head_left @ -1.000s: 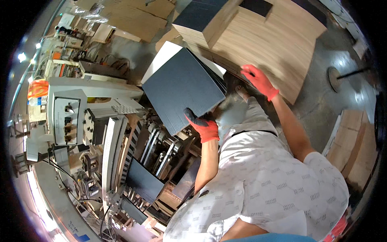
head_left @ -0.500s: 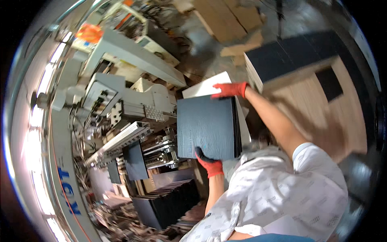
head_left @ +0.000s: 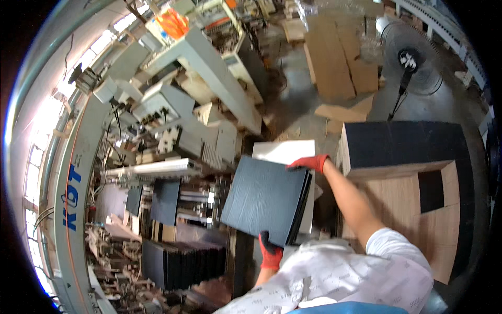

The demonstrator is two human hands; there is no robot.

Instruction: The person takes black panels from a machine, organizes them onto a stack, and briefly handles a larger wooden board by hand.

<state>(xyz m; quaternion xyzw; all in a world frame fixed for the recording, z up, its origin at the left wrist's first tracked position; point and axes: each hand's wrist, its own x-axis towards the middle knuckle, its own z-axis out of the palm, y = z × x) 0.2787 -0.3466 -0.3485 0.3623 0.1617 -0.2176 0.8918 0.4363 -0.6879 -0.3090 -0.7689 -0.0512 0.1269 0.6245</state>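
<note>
My two hands hold a short stack of dark, wood-grained panels (head_left: 266,196) between them, its front edge turned slightly clockwise. My right hand (head_left: 309,163), in a red glove, grips the far edge, with the thumb side on top. At the near edge my left hand (head_left: 270,253), in a red glove with a dark thumb, is closed on the stack; its other fingers are hidden underneath. A white board (head_left: 285,150) shows beneath and behind the panels. To the left, a row of dark panels (head_left: 185,264) stands on edge in the machine.
A grey machine with a long beam (head_left: 217,76) runs along the left. Stacks of wood-coloured and dark panels (head_left: 384,193) stand at my right. Flattened cardboard (head_left: 334,60) lies on the floor ahead, near a floor fan (head_left: 408,60).
The head view has shifted, bringing the fan into sight. The panel stack has turned clockwise and sits lower in the picture, with both hands still gripping it.
</note>
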